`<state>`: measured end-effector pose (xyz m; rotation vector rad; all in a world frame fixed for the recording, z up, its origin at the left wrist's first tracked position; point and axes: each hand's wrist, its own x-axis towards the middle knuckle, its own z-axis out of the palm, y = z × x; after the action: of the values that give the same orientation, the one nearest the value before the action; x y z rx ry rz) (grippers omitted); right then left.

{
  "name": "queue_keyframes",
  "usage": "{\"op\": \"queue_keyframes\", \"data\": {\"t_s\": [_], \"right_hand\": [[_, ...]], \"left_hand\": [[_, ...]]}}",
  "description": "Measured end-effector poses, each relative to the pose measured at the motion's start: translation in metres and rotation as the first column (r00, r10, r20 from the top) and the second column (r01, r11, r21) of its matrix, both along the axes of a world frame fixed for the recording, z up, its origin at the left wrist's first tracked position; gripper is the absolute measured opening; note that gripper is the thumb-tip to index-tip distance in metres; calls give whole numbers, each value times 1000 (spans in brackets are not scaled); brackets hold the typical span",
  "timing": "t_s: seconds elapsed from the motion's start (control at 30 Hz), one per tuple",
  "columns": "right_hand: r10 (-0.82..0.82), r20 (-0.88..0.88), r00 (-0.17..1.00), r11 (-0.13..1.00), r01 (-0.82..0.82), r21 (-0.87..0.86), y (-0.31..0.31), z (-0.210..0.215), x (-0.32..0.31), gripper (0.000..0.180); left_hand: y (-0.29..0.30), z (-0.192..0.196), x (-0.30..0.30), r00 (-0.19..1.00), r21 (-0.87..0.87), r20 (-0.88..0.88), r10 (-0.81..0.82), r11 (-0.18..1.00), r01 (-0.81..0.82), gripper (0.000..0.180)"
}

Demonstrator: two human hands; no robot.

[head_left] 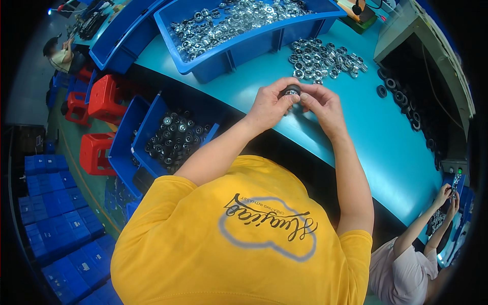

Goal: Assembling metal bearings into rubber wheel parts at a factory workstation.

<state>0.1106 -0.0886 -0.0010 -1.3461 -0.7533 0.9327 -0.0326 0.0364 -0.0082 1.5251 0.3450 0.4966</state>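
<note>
Above the near edge of the turquoise table, my left hand [272, 105] grips a small round wheel-like part [291, 91] with a shiny silver hub and a black ring round it. My right hand [324, 105] pinches the same part from the other side, fingers closed against its edge. The fingers partly cover it, so I cannot tell how far the ring sits on the hub. Just beyond my hands lies a loose heap of silver hubs [325, 58]. Several black rings [401, 97] are strewn at the right, beside a grey machine housing [432, 46].
A large blue bin [254, 51] full of silver hubs stands on the turquoise table [366, 137]. Lower left, another blue bin [147, 152] holds black-and-silver wheels [175, 134]. Red stools [96, 152] and stacked blue crates [56, 218] stand beyond. A co-worker [412, 264] handles parts at the right.
</note>
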Motion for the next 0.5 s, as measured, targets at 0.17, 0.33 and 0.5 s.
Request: {"op": "queue_keyframes", "data": {"t_s": [0.17, 0.33, 0.5], "right_hand": [[28, -41, 999, 1000, -27, 15, 1, -4, 2, 20], [16, -33, 999, 999, -15, 36, 0, -7, 5, 19], [-1, -48, 999, 1000, 2, 9, 3, -4, 1, 18]], "left_hand": [[-6, 3, -2, 999, 191, 7, 49, 980, -50, 31], [-4, 4, 3, 997, 348, 78, -27, 938, -2, 31], [-5, 21, -2, 995, 109, 1, -100, 989, 100, 32]]}}
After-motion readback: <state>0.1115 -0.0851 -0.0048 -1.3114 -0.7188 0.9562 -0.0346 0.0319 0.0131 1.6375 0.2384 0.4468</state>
